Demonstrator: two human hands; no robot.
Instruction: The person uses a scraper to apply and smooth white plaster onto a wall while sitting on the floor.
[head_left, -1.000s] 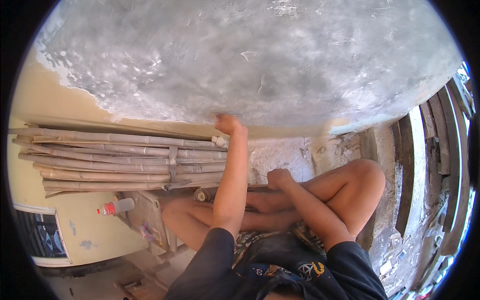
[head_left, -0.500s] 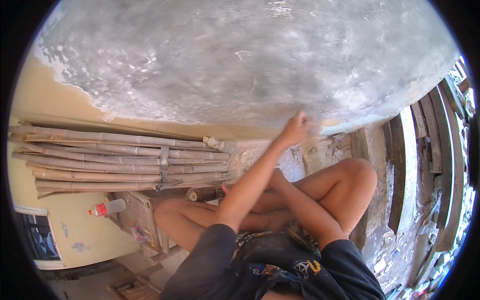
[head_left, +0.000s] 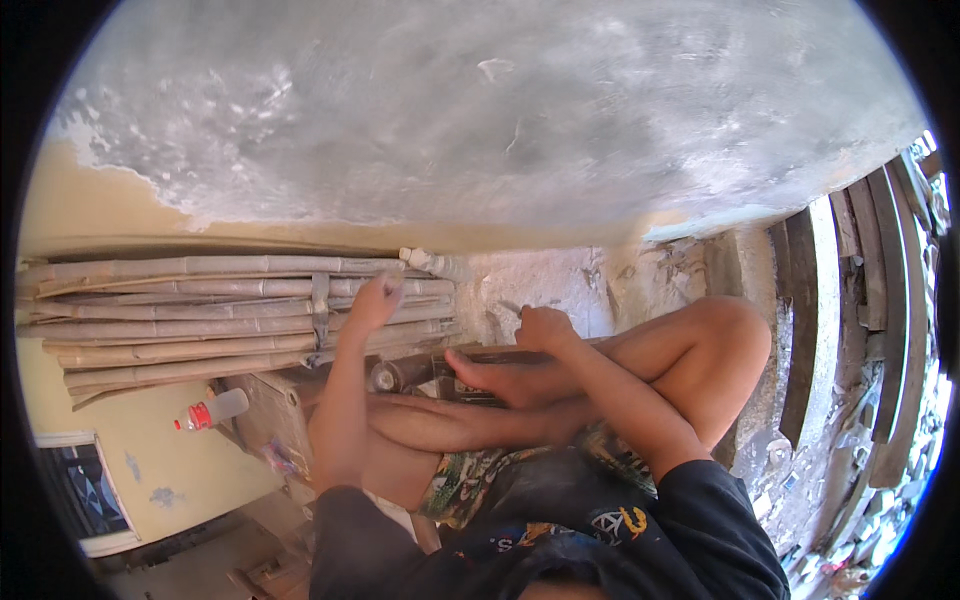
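My left hand [head_left: 377,303] is closed and slightly blurred, raised in front of the bamboo poles [head_left: 250,326]. Whatever it may hold is too small or hidden to make out. My right hand [head_left: 546,329] is closed above my bare foot, and a thin grey strip-like piece [head_left: 511,307] juts from its fingers toward the left. Its kind does not show. Ahead of both hands rises a wall [head_left: 400,130], covered by a grey, patchy, smeared coat with whitish streaks. Cream paint shows along its lower and left edges. Neither hand touches the wall.
The bamboo is bundled with a strap on the left. A clear bottle with a red label [head_left: 212,409] lies beside a wooden bench [head_left: 262,410] under my crossed legs. Wooden beams [head_left: 800,330] and rubble stand to the right. A window [head_left: 80,490] is at the lower left.
My left hand has left the lower edge of the wall and swung left, in front of the bamboo. My right hand, hidden behind my left arm before, has come into sight.
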